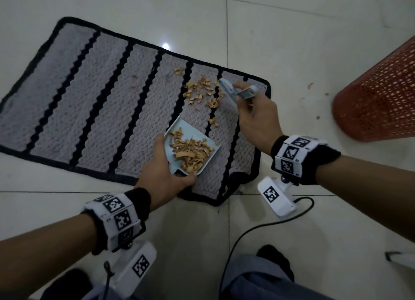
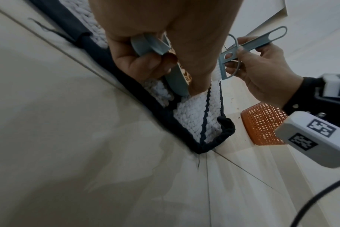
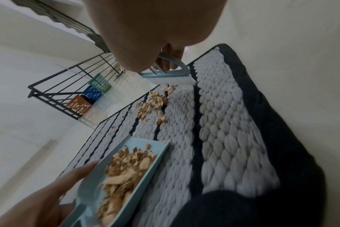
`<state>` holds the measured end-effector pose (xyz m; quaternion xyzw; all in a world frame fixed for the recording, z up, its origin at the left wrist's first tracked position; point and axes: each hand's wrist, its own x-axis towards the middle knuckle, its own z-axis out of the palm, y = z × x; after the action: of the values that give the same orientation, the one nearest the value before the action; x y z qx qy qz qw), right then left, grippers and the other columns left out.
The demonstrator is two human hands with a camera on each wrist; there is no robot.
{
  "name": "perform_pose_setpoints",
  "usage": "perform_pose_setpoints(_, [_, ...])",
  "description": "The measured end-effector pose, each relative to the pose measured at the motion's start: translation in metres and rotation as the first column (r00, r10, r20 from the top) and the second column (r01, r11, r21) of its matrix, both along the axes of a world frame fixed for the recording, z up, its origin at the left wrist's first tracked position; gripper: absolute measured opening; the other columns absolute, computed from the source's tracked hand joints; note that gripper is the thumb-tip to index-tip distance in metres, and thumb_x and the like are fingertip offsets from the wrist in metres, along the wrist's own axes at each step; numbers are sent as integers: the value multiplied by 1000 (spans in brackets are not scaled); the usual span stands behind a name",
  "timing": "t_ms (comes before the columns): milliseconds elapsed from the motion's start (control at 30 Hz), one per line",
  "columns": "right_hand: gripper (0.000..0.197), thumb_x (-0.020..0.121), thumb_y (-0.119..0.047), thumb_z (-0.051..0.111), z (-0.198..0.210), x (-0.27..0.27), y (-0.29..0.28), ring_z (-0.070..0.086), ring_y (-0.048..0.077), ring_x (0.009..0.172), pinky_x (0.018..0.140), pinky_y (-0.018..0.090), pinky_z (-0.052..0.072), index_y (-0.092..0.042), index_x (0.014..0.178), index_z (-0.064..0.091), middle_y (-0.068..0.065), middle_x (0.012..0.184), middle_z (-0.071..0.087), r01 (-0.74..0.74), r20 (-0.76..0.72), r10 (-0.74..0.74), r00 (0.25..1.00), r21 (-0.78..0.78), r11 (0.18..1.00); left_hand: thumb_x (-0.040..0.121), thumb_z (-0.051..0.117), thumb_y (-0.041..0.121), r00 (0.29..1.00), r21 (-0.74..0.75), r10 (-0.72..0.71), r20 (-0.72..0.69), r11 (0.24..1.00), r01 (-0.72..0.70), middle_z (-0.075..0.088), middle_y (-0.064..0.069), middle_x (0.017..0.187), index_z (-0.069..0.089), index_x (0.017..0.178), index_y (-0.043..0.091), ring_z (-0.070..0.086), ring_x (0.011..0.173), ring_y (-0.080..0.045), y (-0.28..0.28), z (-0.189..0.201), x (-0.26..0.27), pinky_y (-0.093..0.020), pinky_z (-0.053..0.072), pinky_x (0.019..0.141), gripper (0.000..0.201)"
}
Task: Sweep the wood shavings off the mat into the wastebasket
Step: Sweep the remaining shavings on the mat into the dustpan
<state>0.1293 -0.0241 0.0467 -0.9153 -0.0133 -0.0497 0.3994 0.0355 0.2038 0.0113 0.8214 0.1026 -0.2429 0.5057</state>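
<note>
A grey mat (image 1: 94, 102) with black stripes and a black border lies on the tiled floor. Loose wood shavings (image 1: 199, 90) are scattered on its right part. My left hand (image 1: 166, 174) grips the handle of a pale blue dustpan (image 1: 190, 131) that rests on the mat and holds a heap of shavings (image 3: 124, 167). My right hand (image 1: 253, 113) holds a small pale blue brush (image 1: 238, 92) at the far right edge of the shavings, bristles (image 3: 171, 80) down on the mat (image 3: 223, 122). The orange mesh wastebasket (image 1: 379, 97) stands on the floor to the right of the mat.
A black cable (image 1: 247, 230) runs across the floor near my knees. A few stray shavings (image 1: 311, 85) lie on the tiles between mat and wastebasket. In the right wrist view a black railing (image 3: 68, 86) and three coloured baskets (image 3: 89, 95) stand far off.
</note>
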Motion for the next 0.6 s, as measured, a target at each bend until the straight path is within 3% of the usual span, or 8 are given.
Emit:
perform_pose_setpoints(67, [28,101,-13,48,-2,13,-2,52,9,89,77,16,38,-11,127,59,4,109,64,-30,31,31,999,-32,999,71,85,30,1000,9,2,2,1000,-2,60,12,124,1,154,30,63,100,-13,0,-1,1,-31,52,88,118])
perform_pose_setpoints(133, [28,101,-11,48,-2,27,-3,50,7,93,80,11,35,-8,126,59,8,113,65,-30,52,32,998,-39,999,71,85,32,1000,22,5,15,1000,-5,60,11,125,3,154,29,63,101,-13,-2,-2,1,-30,52,87,117])
perform_pose_setpoints(300, [28,102,-14,45,-2,48,-3,58,23,95,77,21,38,-9,126,59,13,114,67,-5,-26,3,1000,-95,995,74,84,30,999,18,29,42,999,-30,59,16,117,5,154,26,61,90,-1,-8,-1,7,-19,48,77,112])
perform_pose_setpoints(400, [27,101,-12,45,-2,49,0,61,26,96,80,30,46,-11,123,60,12,110,68,-68,-82,58,995,-123,990,75,83,26,998,2,39,59,999,-39,59,17,114,10,152,25,56,85,12,-12,-2,12,-2,44,61,107])
perform_pose_setpoints(500, [28,100,-11,47,-2,38,6,53,12,71,65,20,37,-12,124,61,-1,86,61,-162,-103,147,984,-151,975,75,83,26,997,25,44,56,999,-46,58,13,115,7,153,22,56,81,7,-15,1,14,2,40,53,109])
perform_pose_setpoints(600, [25,99,-12,50,-1,19,13,44,9,65,55,6,31,-10,121,63,-5,80,54,-215,-101,201,974,-153,964,74,84,26,996,63,50,71,997,-54,55,13,109,11,152,19,52,77,8,-19,2,14,-1,39,53,108])
